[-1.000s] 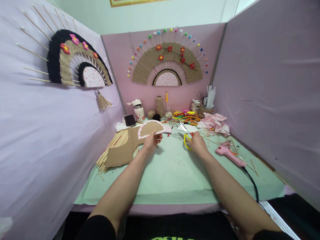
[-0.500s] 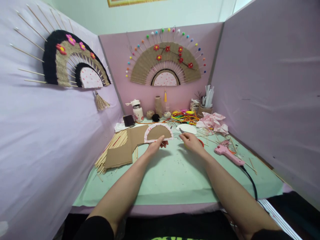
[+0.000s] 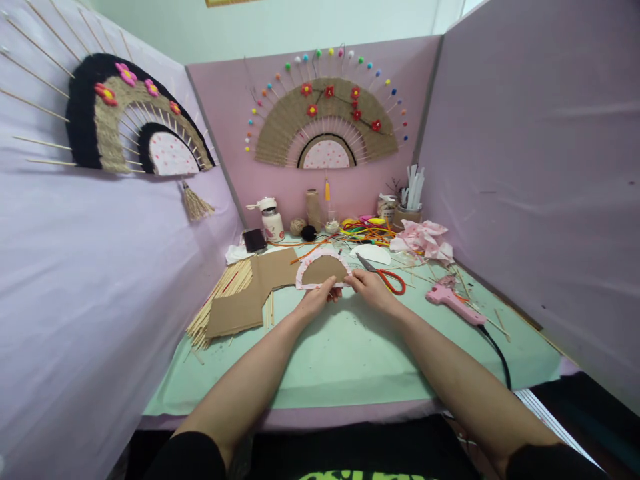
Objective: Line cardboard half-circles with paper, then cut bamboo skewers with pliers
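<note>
1. Over the middle of the green-covered desk (image 3: 345, 367), the half-round cardboard piece (image 3: 325, 271) is held by both hands, its curved side pointing away from the person and its straight edge nearest the wrists. Brown board shows in its centre, with a band of pale pink cloth around the rim.
2. The left hand (image 3: 319, 300) has its grip clamped on the straight edge, thumb on top and fingers curled beneath.
3. The right hand (image 3: 369, 288) has its grip closed on the piece's right corner, close to the left hand.
4. Red-handled scissors (image 3: 383, 272) lie just beyond the right hand, blades pointing away and to the left. Behind them is a white half-round shape (image 3: 373, 253).
5. To the left, brown cardboard (image 3: 237, 311) lies across a spread of thin wooden sticks (image 3: 200, 327).
6. Toward the right edge rests a pink glue gun (image 3: 456, 305) with a black cord; crumpled pink cloth (image 3: 424, 239) sits farther back.
7. Along the back stand a white bottle (image 3: 273, 224) and a spool of twine (image 3: 313, 210), with a black yarn ball (image 3: 309, 233) and a tangle of coloured strands (image 3: 367, 232) nearby.
8. Flower-trimmed fans hang on the back panel (image 3: 220, 87) and left panel (image 3: 115, 267).
</note>
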Tool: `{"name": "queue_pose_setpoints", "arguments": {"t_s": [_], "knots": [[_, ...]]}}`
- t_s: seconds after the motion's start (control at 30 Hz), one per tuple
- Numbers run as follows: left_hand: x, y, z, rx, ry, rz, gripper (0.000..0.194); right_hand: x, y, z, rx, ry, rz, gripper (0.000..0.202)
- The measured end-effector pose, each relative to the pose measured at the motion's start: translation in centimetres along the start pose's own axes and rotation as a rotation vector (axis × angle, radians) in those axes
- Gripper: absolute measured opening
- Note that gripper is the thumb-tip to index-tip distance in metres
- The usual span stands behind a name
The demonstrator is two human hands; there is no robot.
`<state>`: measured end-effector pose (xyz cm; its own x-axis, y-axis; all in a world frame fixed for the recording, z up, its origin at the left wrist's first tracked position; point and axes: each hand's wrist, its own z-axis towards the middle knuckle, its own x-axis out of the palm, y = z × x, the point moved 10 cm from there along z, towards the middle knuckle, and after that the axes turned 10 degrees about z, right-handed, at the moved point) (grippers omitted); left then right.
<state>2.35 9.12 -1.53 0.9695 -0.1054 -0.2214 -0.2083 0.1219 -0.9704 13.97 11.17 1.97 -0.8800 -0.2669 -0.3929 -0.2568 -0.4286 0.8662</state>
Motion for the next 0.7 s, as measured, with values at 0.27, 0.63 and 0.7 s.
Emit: {"name": "queue_pose_setpoints", "arguments": {"t_s": [0.27, 0.63, 0.7], "knots": [[-3.0, 0.8, 0.8, -0.119, -0.210, -0.445, 0.044, -3.3, -1.5, 0.3, 0.067, -0.230, 0.023, 0.037], [-2.0, 1.1, 0.4, -0.321, -0.078, -0.868, 0.026, -3.1, -1.1, 0.5, 0.003, -0.201, 0.525, 0.053], [0.1, 0.2, -0.4, -0.372, 0.098, -0.898, 0.030, -2.2, -0.1, 0.4, -0.035, -0.111, 0.578, 0.047]]}}
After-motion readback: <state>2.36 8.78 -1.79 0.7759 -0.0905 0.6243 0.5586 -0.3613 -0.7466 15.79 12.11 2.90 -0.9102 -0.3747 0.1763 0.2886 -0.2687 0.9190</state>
